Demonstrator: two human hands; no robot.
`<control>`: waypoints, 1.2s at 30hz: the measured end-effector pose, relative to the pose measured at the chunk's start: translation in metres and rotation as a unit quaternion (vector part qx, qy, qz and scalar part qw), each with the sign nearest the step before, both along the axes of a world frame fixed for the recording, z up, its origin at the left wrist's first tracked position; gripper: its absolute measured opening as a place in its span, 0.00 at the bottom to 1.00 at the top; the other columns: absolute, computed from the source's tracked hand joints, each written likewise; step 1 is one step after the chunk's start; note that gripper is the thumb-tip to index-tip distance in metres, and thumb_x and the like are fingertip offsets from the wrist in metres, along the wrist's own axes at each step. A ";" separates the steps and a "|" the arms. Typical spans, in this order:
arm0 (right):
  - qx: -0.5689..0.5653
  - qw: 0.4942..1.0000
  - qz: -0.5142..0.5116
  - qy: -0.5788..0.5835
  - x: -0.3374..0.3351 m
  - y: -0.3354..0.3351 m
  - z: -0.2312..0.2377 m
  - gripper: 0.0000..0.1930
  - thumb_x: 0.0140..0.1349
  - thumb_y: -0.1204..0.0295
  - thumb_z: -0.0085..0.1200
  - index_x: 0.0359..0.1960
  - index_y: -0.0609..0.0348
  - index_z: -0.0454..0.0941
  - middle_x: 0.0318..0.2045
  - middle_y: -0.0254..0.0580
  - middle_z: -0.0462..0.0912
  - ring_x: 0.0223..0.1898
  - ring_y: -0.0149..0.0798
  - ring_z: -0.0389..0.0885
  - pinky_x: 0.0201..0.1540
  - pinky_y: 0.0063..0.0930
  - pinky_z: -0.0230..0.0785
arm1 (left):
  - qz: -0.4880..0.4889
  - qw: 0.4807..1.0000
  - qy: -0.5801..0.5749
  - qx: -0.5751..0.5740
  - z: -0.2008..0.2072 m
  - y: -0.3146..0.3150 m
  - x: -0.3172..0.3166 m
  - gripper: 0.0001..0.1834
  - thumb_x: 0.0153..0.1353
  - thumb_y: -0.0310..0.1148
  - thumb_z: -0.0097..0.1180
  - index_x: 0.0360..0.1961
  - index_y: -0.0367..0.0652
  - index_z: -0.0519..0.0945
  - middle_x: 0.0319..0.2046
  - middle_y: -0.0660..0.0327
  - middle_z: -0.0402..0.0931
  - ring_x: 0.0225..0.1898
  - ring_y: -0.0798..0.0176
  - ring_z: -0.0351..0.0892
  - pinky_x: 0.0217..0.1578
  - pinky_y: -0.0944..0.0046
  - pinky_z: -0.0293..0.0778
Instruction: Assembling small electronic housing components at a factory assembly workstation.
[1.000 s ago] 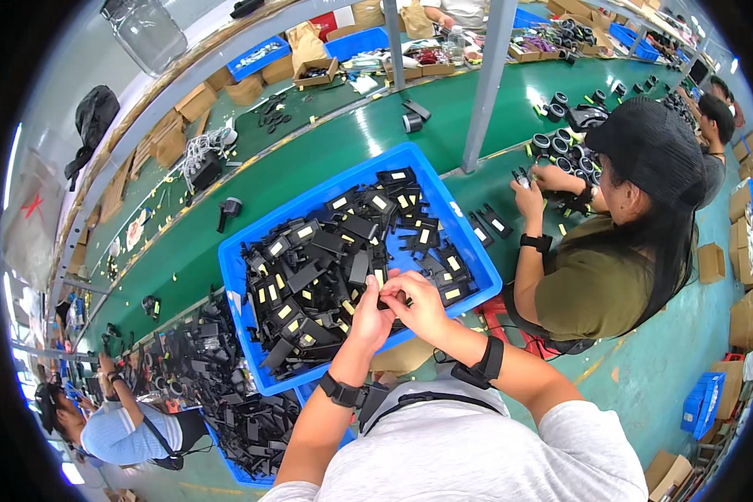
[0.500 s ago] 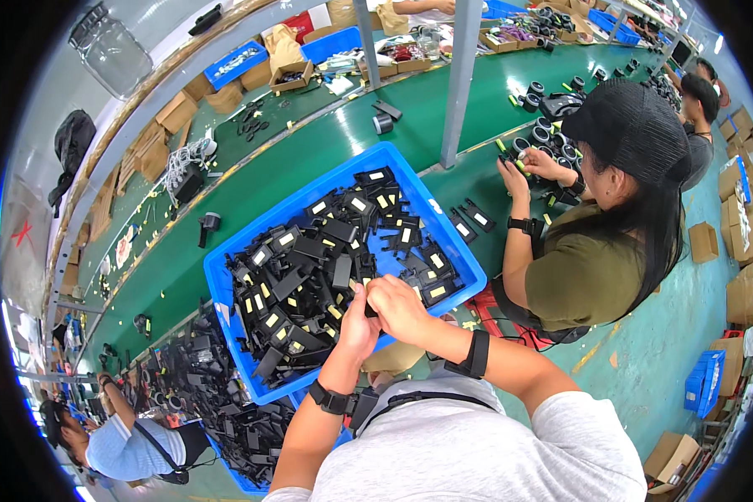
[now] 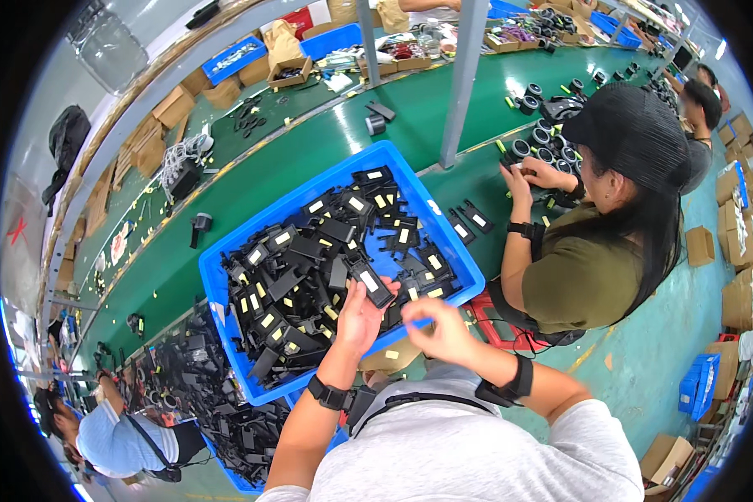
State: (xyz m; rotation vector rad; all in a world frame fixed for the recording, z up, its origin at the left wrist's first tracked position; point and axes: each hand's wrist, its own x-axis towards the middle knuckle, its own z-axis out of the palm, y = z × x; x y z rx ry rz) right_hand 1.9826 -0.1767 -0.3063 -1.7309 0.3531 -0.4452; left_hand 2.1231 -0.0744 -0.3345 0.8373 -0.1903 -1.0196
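My left hand point(image 3: 361, 321) holds a black plastic casing point(image 3: 382, 295) with a white label facing up. It is over the near side of a large blue bin point(image 3: 226, 361). To the right of it, apart from the casing, is my right hand point(image 3: 445, 336). Its fingers are curled into a pinch and slightly blurred; whatever may be between them cannot be made out. Inside the bin lies a heap of similar black casings point(image 3: 289, 280), many bearing white or pale yellow labels.
The bin rests by a green conveyor belt point(image 3: 268, 176) with a grey post point(image 3: 458, 109) behind. At right, a co-worker point(image 3: 594, 243) handles small parts beside round black pieces point(image 3: 544, 142). Another person point(image 3: 125, 439) works at lower left near more black parts point(image 3: 234, 427).
My hands were together over the bin's near edge. Now my right hand has drawn away to the right and down, and my left hand shows the casing with its label up.
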 end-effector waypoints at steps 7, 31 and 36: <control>0.040 0.987 -0.155 -0.001 0.026 -0.022 -0.023 0.22 0.44 0.79 0.65 0.44 0.65 0.76 0.37 0.42 0.79 0.36 0.30 0.78 0.37 0.22 0.73 | -0.065 0.997 0.017 0.034 0.004 -0.031 -0.017 0.25 0.65 0.30 0.43 0.62 0.47 0.55 0.58 0.61 0.61 0.58 0.63 0.63 0.55 0.58 0.64; -0.101 0.882 -0.232 0.398 0.032 -0.177 -0.164 0.15 0.41 0.62 0.63 0.24 0.62 0.82 0.28 0.54 0.81 0.34 0.52 0.80 0.42 0.35 0.72 | -0.354 0.656 -0.577 0.332 -0.067 0.050 0.041 0.25 0.56 0.41 0.55 0.55 0.46 0.71 0.58 0.44 0.60 0.59 0.44 0.61 0.58 0.55 0.59; -0.055 0.911 -0.221 0.344 0.026 -0.174 -0.177 0.14 0.51 0.64 0.55 0.27 0.66 0.81 0.27 0.56 0.81 0.31 0.50 0.80 0.39 0.36 0.71 | -0.305 0.718 -0.535 0.323 -0.043 0.057 0.032 0.25 0.56 0.40 0.55 0.54 0.41 0.71 0.55 0.44 0.64 0.57 0.45 0.64 0.57 0.57 0.62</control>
